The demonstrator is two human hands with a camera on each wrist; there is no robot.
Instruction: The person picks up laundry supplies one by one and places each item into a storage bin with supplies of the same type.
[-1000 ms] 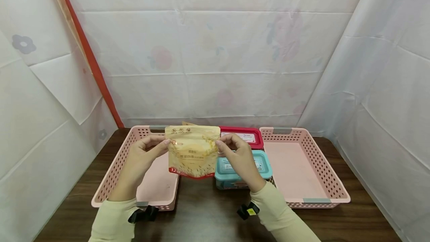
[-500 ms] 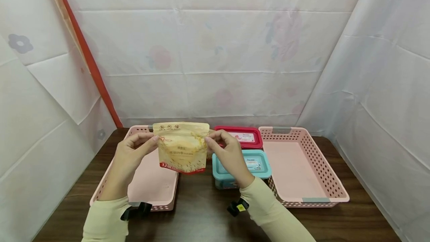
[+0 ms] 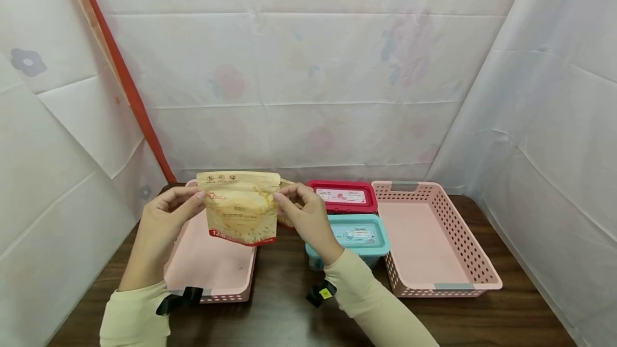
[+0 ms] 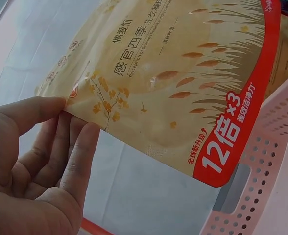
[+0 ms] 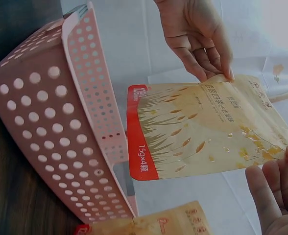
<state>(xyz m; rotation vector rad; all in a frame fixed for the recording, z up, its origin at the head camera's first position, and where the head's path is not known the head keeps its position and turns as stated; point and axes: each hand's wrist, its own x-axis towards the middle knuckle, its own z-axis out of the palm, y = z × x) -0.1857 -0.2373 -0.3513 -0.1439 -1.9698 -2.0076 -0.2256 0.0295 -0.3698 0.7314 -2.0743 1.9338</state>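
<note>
My left hand [image 3: 156, 226] pinches the left edge of a yellow pouch [image 3: 241, 210], and my right hand [image 3: 310, 221] pinches its right edge. The pouch stays upright between my hands, raised over the left basket [image 3: 212, 269], its red band lowest. A second pouch [image 5: 168, 223] shows partly behind it. Near my right hand sit a turquoise box [image 3: 361, 234] and, farther back, a red-lidded box [image 3: 344, 197]; the right basket [image 3: 424, 245] lies right of both.
</note>
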